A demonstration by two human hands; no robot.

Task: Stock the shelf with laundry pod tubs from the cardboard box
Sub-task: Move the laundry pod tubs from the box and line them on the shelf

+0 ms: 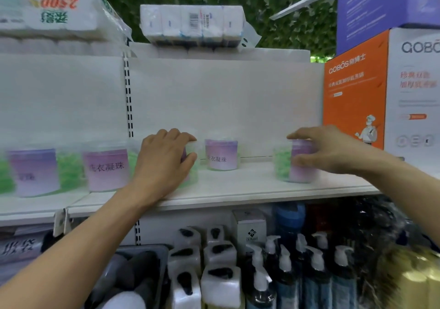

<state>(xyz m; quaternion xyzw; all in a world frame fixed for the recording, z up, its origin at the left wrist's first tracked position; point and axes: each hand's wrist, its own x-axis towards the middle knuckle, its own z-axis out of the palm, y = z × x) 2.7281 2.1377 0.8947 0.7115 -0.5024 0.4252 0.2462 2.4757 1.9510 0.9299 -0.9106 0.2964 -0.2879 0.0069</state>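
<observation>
A tub [190, 158] is grasped by the left hand [162, 158], another tub [295, 163] by the right hand [326, 149]; both should be set upright on the shelf [238, 189], labels turned forward.

The clear plastic tubs with purple paper labels [108, 169] are looking glossy; the white matt metal shelf [238, 189] is appearing smooth.

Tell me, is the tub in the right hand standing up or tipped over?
Standing up. The tub sits flat on the shelf, sides vertical, gripped by the right hand.
</observation>
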